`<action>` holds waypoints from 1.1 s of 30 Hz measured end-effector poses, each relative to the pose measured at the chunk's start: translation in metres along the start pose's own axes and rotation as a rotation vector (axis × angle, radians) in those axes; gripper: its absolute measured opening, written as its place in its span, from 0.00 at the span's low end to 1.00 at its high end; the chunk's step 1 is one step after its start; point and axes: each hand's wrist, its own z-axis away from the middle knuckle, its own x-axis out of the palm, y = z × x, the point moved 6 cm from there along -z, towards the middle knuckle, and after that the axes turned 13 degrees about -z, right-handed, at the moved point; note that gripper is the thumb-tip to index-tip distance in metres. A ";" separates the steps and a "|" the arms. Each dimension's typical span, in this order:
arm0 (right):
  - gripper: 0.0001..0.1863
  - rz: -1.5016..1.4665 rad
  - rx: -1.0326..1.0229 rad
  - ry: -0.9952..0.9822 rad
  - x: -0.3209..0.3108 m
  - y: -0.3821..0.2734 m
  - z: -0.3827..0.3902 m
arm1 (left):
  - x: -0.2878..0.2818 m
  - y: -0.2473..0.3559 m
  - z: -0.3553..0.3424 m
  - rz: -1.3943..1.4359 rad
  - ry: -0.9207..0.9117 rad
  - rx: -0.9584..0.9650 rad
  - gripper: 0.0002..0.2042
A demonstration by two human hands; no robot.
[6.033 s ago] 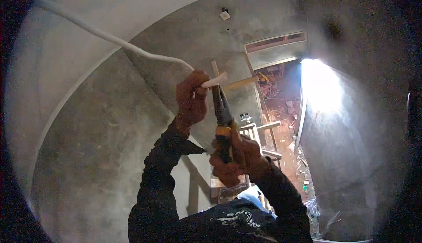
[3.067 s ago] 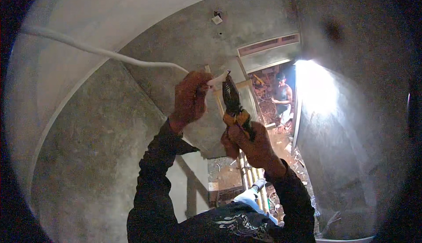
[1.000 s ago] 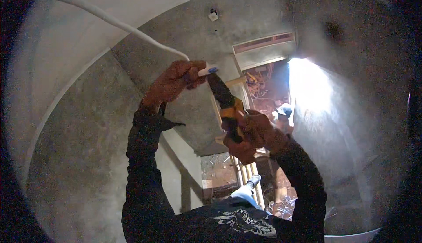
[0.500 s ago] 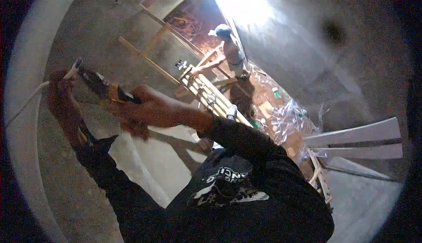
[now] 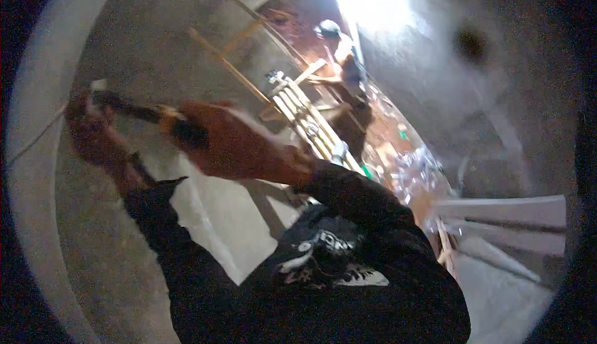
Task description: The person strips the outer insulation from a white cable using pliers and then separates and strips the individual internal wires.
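Head view, pliers (image 5: 129, 107) in right grip (image 5: 227, 140), pale cable (image 5: 40, 134)

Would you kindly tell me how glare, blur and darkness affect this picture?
In the head view, white glare burns out the top, right of centre; in the head view, blur smears the bare right hand, bare left hand and black-and-yellow metal pliers; in the head view, corners fall to black.

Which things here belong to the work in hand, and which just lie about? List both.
In the work:
- Pliers, in the right hand
- White cable, in the left hand

Apparently just lying about:
- Crumpled clear plastic
- Pale boards, toward the right
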 end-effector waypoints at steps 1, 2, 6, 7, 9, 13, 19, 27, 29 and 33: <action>0.15 0.058 0.002 -0.065 -0.006 0.006 -0.008 | 0.012 0.006 0.006 0.293 0.078 -0.300 0.09; 0.16 0.004 0.112 -0.114 -0.010 0.004 -0.015 | 0.026 0.001 0.021 0.744 0.105 -0.638 0.10; 0.13 0.158 -0.104 -0.119 -0.010 -0.033 -0.027 | -0.029 0.025 -0.012 0.290 0.188 -0.455 0.18; 0.10 0.217 -0.244 -0.073 -0.024 -0.035 -0.029 | -0.019 0.040 -0.012 0.316 0.227 -0.527 0.18; 0.10 0.350 -0.360 -0.146 -0.010 -0.059 -0.032 | -0.039 0.039 -0.013 0.210 0.279 -0.435 0.18; 0.13 0.747 -0.385 -0.327 0.016 -0.066 -0.056 | -0.061 0.012 -0.007 0.426 0.236 -0.573 0.18; 0.18 0.982 -0.686 -0.404 -0.005 -0.085 -0.103 | -0.042 0.003 -0.004 0.834 -0.059 -0.546 0.18; 0.16 0.924 -1.200 -0.591 -0.021 -0.119 -0.128 | -0.039 0.033 -0.018 0.963 -0.527 -0.036 0.09; 0.17 0.960 -1.361 -0.667 -0.017 -0.125 -0.121 | -0.040 0.036 -0.018 0.876 -0.602 0.034 0.07; 0.15 1.044 -1.116 -0.912 -0.007 -0.109 -0.114 | -0.038 0.038 -0.015 0.769 -0.635 0.176 0.01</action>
